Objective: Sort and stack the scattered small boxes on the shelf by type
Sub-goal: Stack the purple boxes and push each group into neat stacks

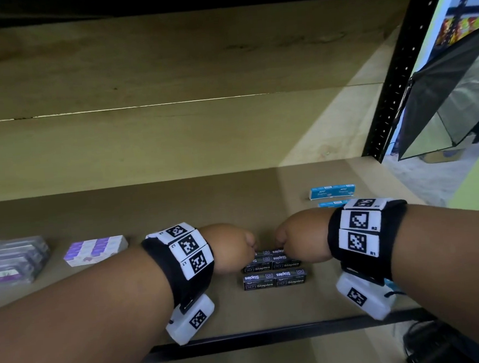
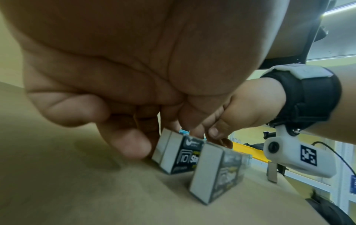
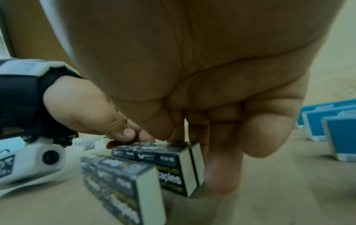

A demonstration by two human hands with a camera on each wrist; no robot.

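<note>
The two forearms fill the lower part of the head view, each wrapped in a black wrist band (image 1: 360, 237) set with white marker tiles and carrying a white camera housing (image 1: 190, 319) beneath it. The left hand (image 1: 229, 246) and the right hand (image 1: 303, 238) are brought close together over the far row of black staple boxes (image 1: 271, 260), knuckles nearly meeting, a narrow gap left between them. In the wrist views the fingers (image 2: 133, 143) of the left hand are curled down against one end of that far row and the fingers (image 3: 221, 170) of the right hand against the opposite end, so the row is clamped between both hands; thumbs are laid on its top edge. A near row of black staple boxes (image 1: 274, 278) is seen just in front of the held row, toward the shelf's front edge, apart from both hands and standing on the brown shelf board (image 1: 120, 213). Blue staple boxes (image 1: 332, 191) are placed behind and to the right of the held row, near the back of the shelf. A purple and white box (image 1: 94, 250) is found well to the left of the held row, and further left a stack of purple boxes in clear wrap (image 1: 11, 261). A black perforated upright (image 1: 396, 77) is seen far to the right of the held row, at the shelf's corner.
</note>
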